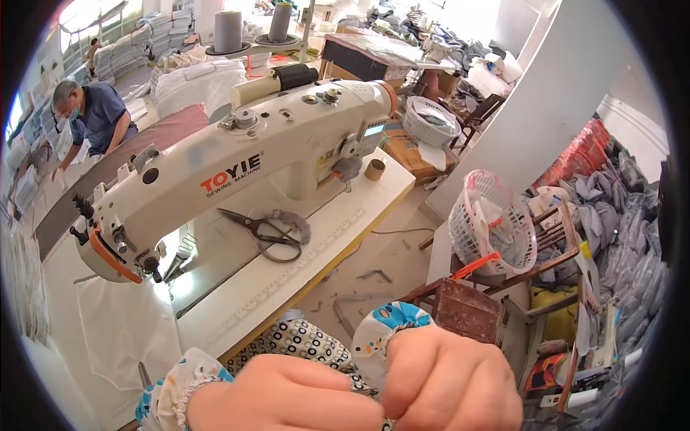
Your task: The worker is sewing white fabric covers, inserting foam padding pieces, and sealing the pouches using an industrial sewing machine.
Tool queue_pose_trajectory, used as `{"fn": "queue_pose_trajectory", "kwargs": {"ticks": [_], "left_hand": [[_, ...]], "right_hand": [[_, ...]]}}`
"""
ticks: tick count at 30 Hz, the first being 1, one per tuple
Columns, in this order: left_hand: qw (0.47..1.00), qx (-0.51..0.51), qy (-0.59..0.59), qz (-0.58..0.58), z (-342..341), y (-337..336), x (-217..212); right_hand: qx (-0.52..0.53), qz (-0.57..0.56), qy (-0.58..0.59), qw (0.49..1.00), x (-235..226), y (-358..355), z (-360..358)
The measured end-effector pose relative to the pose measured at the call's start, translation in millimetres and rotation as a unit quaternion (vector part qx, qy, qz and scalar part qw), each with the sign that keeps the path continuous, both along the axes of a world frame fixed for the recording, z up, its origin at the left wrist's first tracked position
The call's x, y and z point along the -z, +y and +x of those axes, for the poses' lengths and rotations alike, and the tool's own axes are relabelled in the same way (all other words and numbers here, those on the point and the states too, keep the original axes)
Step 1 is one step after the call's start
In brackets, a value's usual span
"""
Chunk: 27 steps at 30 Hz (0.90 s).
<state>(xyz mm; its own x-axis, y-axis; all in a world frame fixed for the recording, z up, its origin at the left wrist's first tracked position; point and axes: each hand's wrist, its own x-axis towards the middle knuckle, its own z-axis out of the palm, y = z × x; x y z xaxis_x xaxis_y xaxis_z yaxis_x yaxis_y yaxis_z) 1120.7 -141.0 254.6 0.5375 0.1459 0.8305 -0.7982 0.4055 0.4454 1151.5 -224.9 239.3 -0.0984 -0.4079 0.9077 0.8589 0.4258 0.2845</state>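
Observation:
My left hand [287,395] and my right hand [453,381] are close together at the lower edge, in front of the sewing table [277,287]. Both have their fingers curled in; whatever they may hold is hidden. Patterned white and blue elastic cuffs [190,388] end at my wrists. Beyond the hands stands a cream sewing machine [287,136], its needle area lit. Black-handled scissors [269,241] lie on its bed beside a grey fuzzy strip [293,224]. A thin white cloth [129,323] lies on the table left of my left hand.
A wooden chair [467,309] and a pink-and-white basket [496,223] stand to the right. Another white basket [431,121] is farther back. Fabric heaps [604,215] line the right wall. Scraps [374,275] litter the floor. A person [97,118] bends over work at far left.

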Motion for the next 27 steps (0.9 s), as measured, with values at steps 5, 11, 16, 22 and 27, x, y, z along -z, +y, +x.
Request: {"fn": "queue_pose_trajectory", "kwargs": {"ticks": [5,11,16,22,27], "left_hand": [[0.917,0.336,0.043,-0.21,0.2,-12.7,-0.9],[0.87,0.363,0.159,-0.294,-10.6,-9.7,-20.2],[0.924,0.267,0.21,-0.174,-12.6,3.1,-34.4],[0.926,0.256,-0.092,0.261,42.1,55.3,-27.6],[0.918,0.219,-0.163,0.287,46.8,52.3,-22.7]], "right_hand": [[-0.13,-0.326,0.098,0.931,14.1,-25.4,1.0],[-0.141,-0.313,0.112,0.932,20.3,-25.8,-6.0],[-0.147,-0.296,0.121,0.936,22.3,-14.6,-7.8],[-0.09,-0.285,0.144,0.944,40.6,-29.2,-6.8],[0.009,-0.304,0.169,0.937,39.4,-21.5,-18.4]]}}
